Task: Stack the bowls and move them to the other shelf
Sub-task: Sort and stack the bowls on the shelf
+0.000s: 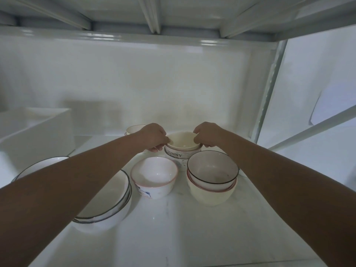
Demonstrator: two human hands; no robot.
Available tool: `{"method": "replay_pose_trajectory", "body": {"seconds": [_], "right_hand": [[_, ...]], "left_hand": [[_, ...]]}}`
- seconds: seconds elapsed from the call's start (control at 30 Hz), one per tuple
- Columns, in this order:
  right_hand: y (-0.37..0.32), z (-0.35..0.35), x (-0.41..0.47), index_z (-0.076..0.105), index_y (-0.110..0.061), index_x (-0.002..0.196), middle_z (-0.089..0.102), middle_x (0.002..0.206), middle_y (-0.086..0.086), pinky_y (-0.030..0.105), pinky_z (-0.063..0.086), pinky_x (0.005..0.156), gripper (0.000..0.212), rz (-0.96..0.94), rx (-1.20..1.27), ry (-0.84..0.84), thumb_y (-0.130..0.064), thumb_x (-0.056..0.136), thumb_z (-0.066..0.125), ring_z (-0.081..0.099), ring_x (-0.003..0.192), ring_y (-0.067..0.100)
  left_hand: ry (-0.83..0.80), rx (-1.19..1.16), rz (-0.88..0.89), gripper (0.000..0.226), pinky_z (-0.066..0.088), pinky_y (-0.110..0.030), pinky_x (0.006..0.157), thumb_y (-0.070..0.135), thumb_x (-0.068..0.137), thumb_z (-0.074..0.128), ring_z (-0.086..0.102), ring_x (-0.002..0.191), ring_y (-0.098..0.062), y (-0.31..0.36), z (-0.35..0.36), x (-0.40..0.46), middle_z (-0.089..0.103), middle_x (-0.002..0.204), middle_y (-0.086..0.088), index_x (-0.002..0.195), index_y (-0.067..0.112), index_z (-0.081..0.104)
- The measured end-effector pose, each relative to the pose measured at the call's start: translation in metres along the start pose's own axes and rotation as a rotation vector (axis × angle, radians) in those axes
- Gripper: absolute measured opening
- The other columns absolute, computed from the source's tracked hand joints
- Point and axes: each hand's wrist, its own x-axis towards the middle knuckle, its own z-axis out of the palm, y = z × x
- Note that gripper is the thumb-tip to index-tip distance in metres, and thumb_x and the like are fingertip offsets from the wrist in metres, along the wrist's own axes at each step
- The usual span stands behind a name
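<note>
Left hand (153,136) and right hand (207,134) pinched opposite rims of the cream bowl (183,141), nested in the lettered bowl (176,156); a pink-rimmed bowl (154,177) and a 2-bowl stack (212,180) stood nearer.

Dim, greyish light; glare on upper rail (107,36); wide-angle edge distortion.

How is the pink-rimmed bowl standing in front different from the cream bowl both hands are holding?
The pink-rimmed white bowl stands alone on the white shelf, untouched; the plain cream bowl sits nested in a bowl lettered SUNNY, its rim gripped by the left hand and right hand. The first has a cartoon print outside; the second shows no rim line. Both are upright, empty and glossy.
</note>
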Motion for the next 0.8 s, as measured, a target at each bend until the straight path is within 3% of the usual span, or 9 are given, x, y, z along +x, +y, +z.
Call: {"method": "replay_pose_trajectory", "body": {"seconds": [0.1,0.23,0.37,0.43,0.53,0.8], "right_hand": [[0.001,0.004,0.005,0.071,-0.003,0.111,0.066,0.072,0.007,0.031,0.049,0.073,0.029,0.020,-0.035,0.036,-0.012,0.089,0.053,0.059,0.069,0.026],[0.006,0.006,0.005,0.053,-0.008,0.085,0.055,0.064,0.008,0.022,0.038,0.052,0.015,0.047,-0.007,0.010,-0.010,0.094,0.042,0.050,0.056,0.025],[0.008,0.012,0.008,0.039,-0.014,0.071,0.044,0.076,0.001,0.026,0.032,0.053,0.030,0.029,0.019,0.012,-0.010,0.100,0.041,0.051,0.086,0.025],[0.008,0.013,0.009,0.040,-0.014,0.069,0.044,0.075,0.002,0.026,0.032,0.053,0.031,0.016,0.014,0.002,-0.007,0.099,0.043,0.051,0.084,0.025],[0.009,0.011,0.007,0.044,-0.011,0.070,0.050,0.069,0.006,0.024,0.033,0.050,0.028,-0.004,-0.003,-0.025,-0.003,0.097,0.044,0.049,0.060,0.024],[0.007,0.010,0.004,0.056,-0.002,0.083,0.055,0.067,0.010,0.023,0.034,0.049,0.018,0.005,-0.018,-0.042,-0.002,0.096,0.043,0.047,0.054,0.023]], "left_hand": [[-0.035,-0.004,-0.028,0.026,0.047,-0.022,0.047,0.015,0.091,0.062,0.056,0.055,-0.017,-0.002,0.001,0.002,0.060,0.076,-0.012,0.110,-0.002,0.062],[-0.087,-0.028,-0.041,0.028,0.049,-0.021,0.044,0.016,0.096,0.053,0.059,0.056,-0.019,-0.004,0.001,0.003,0.059,0.073,-0.011,0.119,-0.001,0.056],[-0.080,-0.035,-0.014,0.029,0.051,-0.022,0.045,0.016,0.097,0.052,0.059,0.055,-0.019,-0.003,0.002,0.003,0.058,0.071,-0.011,0.119,-0.004,0.057],[-0.080,-0.048,-0.011,0.031,0.051,-0.024,0.047,0.017,0.097,0.052,0.059,0.056,-0.020,-0.003,0.002,0.003,0.059,0.071,-0.011,0.121,-0.003,0.056],[-0.081,-0.056,-0.014,0.032,0.052,-0.026,0.050,0.018,0.098,0.051,0.061,0.058,-0.021,-0.003,0.003,0.002,0.059,0.075,-0.012,0.120,-0.004,0.057],[-0.089,-0.058,-0.016,0.032,0.054,-0.026,0.051,0.017,0.099,0.049,0.061,0.060,-0.022,-0.002,0.003,0.001,0.061,0.080,-0.016,0.119,-0.007,0.058]]}}
